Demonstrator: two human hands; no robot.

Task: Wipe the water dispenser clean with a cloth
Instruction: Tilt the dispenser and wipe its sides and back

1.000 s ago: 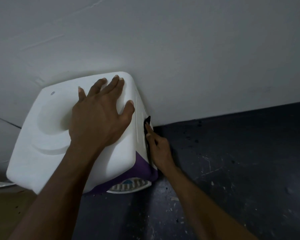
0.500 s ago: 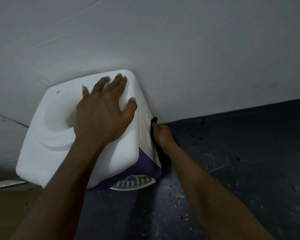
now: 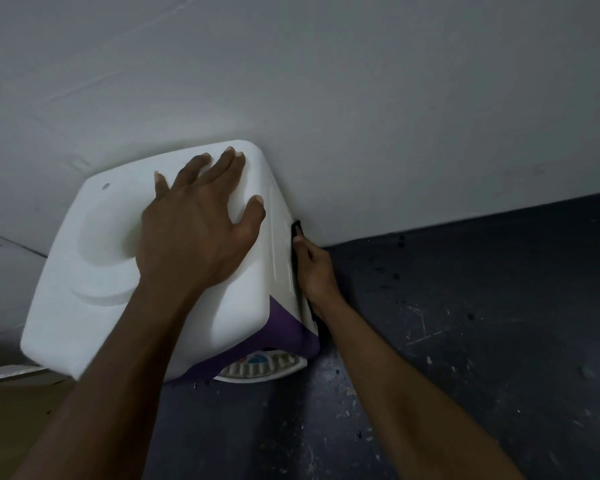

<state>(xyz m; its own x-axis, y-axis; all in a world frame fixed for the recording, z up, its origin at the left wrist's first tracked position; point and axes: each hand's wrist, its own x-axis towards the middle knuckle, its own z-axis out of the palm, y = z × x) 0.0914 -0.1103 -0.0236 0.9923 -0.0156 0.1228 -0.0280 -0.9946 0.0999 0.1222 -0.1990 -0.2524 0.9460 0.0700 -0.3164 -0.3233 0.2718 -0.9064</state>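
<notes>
Dim corner: pale wall (image 3: 361, 98) above, dark speckled floor (image 3: 482, 341) to the right, bits of debris on it. Only 1 view, the head camera, looking down over my arms.

Water dispenser (image 3: 94, 258) stands against the wall, white top with a round recess, purple band low on the front, drip tray (image 3: 264, 367) poking out at the bottom.

My left hand (image 3: 194, 233) lies flat on the top, fingers spread, thumb out toward the right edge. It is bracing the unit, gripping nothing.

My right hand (image 3: 314, 271) is down the right side panel, fingers closed on the dark cloth (image 3: 296, 233) and pressing it against the white plastic. Just the cloth's upper tip shows above my knuckles; the rest is hidden behind the hand and the dispenser's edge.

Change over the last second: the cloth tip sat near the rear edge of the side panel half a second ago, close to the wall; now it is a little forward again, roughly where it was 1 second ago. So I read this as back-and-forth strokes along the upper side panel. Left hand has not shifted.

Judgement: side panel is mid-wipe. Lower side, purple front and drip tray likely remain.
</notes>
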